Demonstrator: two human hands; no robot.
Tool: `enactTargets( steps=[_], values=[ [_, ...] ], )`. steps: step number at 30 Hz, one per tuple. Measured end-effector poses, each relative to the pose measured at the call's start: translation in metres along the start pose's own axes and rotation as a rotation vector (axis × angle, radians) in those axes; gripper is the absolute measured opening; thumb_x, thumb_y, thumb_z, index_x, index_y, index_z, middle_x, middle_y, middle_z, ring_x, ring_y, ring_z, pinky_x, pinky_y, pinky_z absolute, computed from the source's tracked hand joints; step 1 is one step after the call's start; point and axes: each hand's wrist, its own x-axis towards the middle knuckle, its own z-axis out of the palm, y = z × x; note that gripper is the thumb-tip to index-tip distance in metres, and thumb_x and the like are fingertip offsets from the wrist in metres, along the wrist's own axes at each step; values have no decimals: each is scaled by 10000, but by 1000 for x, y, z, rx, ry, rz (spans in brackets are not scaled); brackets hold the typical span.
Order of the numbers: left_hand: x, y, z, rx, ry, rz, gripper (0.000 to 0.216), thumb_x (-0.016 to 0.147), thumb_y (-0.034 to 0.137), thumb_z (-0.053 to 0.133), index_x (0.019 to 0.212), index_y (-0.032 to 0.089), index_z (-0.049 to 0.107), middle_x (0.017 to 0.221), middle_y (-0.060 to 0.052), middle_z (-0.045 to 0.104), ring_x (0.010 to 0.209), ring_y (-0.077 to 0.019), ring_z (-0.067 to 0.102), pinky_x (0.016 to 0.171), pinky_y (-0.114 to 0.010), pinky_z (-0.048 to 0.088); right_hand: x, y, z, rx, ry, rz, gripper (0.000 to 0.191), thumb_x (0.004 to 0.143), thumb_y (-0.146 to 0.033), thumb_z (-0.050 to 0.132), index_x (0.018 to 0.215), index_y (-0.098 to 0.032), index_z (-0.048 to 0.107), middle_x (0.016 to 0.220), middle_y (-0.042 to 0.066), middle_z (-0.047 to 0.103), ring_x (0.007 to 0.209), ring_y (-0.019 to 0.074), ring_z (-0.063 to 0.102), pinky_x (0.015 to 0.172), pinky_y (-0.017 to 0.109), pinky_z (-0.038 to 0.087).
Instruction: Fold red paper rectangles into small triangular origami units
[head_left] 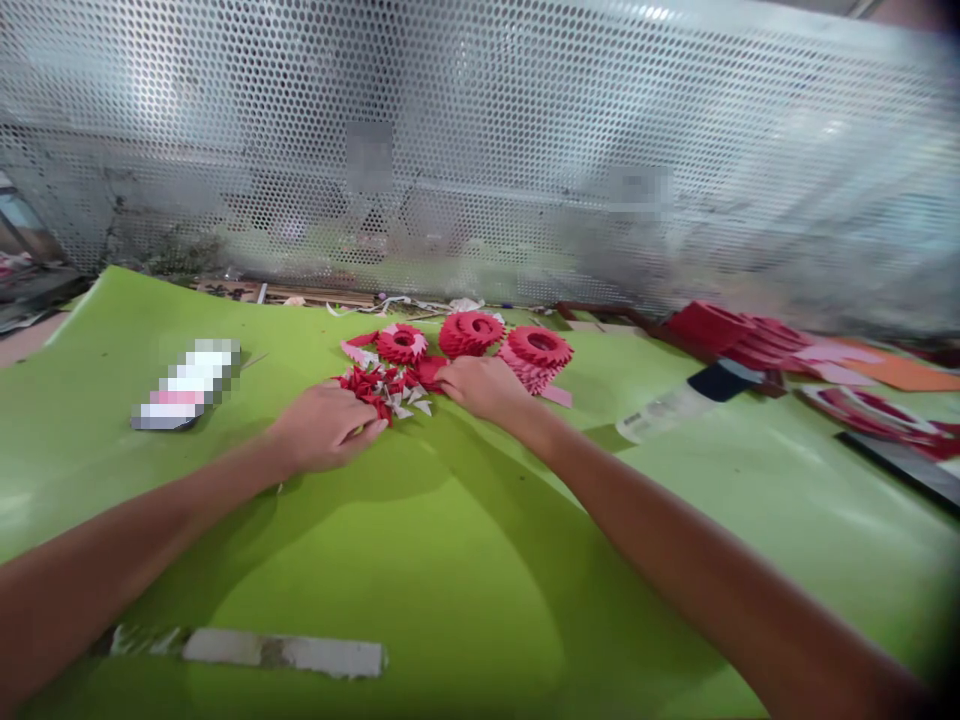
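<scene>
Left hand (324,428) on green bench (420,560), fingers curled at edge of red folded paper pieces (379,388), right hand (484,386) touching red piece (430,372), either grip's clench cannot tell, paper rings (471,332) just behind.

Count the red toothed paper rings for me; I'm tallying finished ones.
3. The left ring lies behind the loose folded pieces; the middle ring is beside it; the right ring is just beyond the right hand. That last seems to top a stack, so more may be hidden.
</scene>
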Motion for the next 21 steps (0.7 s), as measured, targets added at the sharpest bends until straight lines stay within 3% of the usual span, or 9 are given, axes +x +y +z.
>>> enactTargets(
  steps=[5,10,11,13,16,18,21],
  values=[
    [-1,-3,3,38,-11,39,512,1024,346,302,639,178,594,523,2,578,466,-123,471,581,-271,389,-5,6,-9,84,30,9,273,968,-332,548,912,-229,796,874,47,768,755,208,673,593,276,385],
    [-1,-4,3,39,-13,-7,446,1022,337,355,767,178,684,642,-16,690,536,-143,586,649,-301,465,-20,11,-26,166,202,107,298,984,-302,500,990,-205,781,1054,86,762,943,251,677,699,318,458],
    [-2,-2,3,46,3,-15,398,1020,349,383,860,180,707,729,-26,728,604,-157,629,689,-314,485,-24,8,-27,223,266,152,304,987,-337,502,1013,-194,770,1070,95,755,943,244,674,735,329,475],
    [-2,3,2,79,70,-3,339,1013,401,446,1050,181,703,919,-55,758,777,-193,682,781,-352,507,-33,-2,-27,632,408,308,279,914,-422,618,974,-186,754,959,80,748,794,200,654,699,320,489],
    [-2,13,3,171,257,143,420,999,518,507,1155,159,660,1027,-82,732,889,-216,666,810,-357,504,-46,-27,-20,1197,215,361,339,809,-502,718,943,-191,713,774,22,690,596,128,560,567,273,447],
    [-3,20,3,246,383,277,412,984,531,553,1154,165,641,1002,-60,717,835,-188,635,753,-321,484,-52,-43,-11,1383,91,379,351,767,-487,770,932,-189,683,770,2,679,591,105,553,578,257,446],
    [-2,28,3,304,417,366,246,984,403,619,1110,194,643,949,-15,702,767,-150,591,720,-291,442,-57,-57,1,1569,-112,362,378,742,-489,808,913,-187,661,743,-14,679,562,83,530,555,233,418]
  ],
)
